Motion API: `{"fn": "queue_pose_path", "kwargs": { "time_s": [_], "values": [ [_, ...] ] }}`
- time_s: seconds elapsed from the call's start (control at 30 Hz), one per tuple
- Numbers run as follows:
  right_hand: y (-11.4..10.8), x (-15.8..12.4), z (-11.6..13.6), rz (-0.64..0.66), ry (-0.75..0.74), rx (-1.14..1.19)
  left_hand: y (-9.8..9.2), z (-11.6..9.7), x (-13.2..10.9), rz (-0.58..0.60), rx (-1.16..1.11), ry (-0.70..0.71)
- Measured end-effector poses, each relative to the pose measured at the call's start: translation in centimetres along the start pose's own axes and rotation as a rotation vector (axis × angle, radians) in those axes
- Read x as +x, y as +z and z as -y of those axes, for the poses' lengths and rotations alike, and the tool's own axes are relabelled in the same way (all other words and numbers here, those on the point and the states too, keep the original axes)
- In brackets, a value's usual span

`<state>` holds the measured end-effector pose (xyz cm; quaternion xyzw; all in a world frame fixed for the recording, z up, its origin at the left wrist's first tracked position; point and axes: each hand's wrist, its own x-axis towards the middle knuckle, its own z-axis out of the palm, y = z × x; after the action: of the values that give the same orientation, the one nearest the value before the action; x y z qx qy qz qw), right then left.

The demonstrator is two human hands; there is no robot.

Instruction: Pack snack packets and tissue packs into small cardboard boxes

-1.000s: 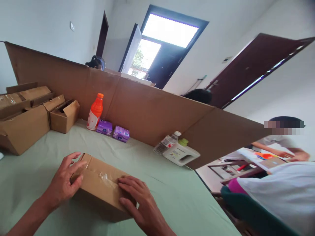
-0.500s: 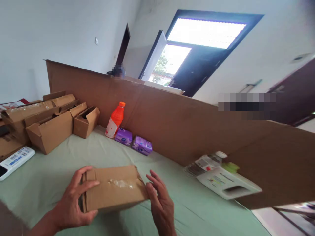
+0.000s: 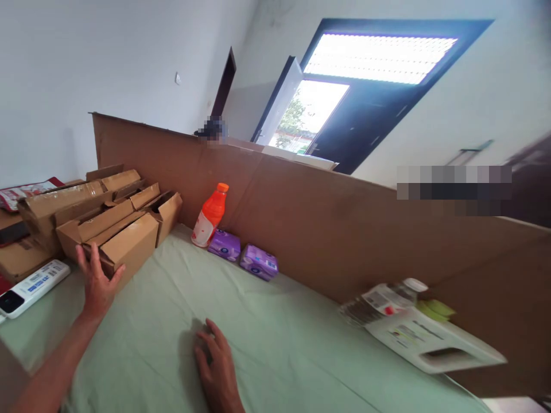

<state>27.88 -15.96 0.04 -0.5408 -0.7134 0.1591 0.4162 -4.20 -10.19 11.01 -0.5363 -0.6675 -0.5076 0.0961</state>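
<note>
1. Taped box [image 3: 133, 244]: half a second earlier it sits mid-table between both hands; now it lies at the left of the table, beside the other cardboard boxes. Its long side faces the bare cloth.

2. Left hand [image 3: 98, 289]: it moves across with the box and touches its near end, fingers spread on one side and thumb on the other. Whether it grips firmly or only rests there cannot be told.

3. Right hand [image 3: 217, 367]: in the earlier frame it is at the box's right end; now it is well apart from the box, above or on the green cloth [image 3: 150, 344], fingers loosely curled and holding nothing. Contact with the cloth cannot be judged.

4. Open box [image 3: 69, 232] and small box [image 3: 170, 218]: both are now partly hidden behind the taped box.

5. Orange bottle [image 3: 210, 215]: it stands upright near the cardboard screen [image 3: 301, 212], with two purple packs [image 3: 259, 261] to its right, in the same arrangement as before.

6. Water bottle [image 3: 379, 301] and white jug [image 3: 434, 338]: slightly blurred, they lie together at the right, as earlier.

7. White device [image 3: 34, 287]: it lies at the left, more fully in view than before.
</note>
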Motion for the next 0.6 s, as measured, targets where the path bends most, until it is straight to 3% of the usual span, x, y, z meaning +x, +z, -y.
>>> {"fn": "queue_pose_path", "kwargs": {
  "time_s": [0.17, 0.33, 0.43, 0.6],
  "values": [
    [-0.4, 0.3, 0.1, 0.027, -0.046, -0.078, -0.7, 0.7, -6.8, 0.103, 0.037, -0.048],
    [-0.3, 0.4, -0.6, 0.098, -0.145, -0.192, -2.2, -0.5, -13.9, 0.444, 0.075, 0.132],
    [-0.1, 0.5, -0.7, 0.193, -0.200, -0.292, -2.5, -1.6, -15.0, 0.619, 0.092, 0.229],
    [0.4, -0.8, 1.2, 0.299, -0.230, -0.490, -2.8, -2.7, -14.4, 0.753, 0.176, 0.239]
  ]
}}
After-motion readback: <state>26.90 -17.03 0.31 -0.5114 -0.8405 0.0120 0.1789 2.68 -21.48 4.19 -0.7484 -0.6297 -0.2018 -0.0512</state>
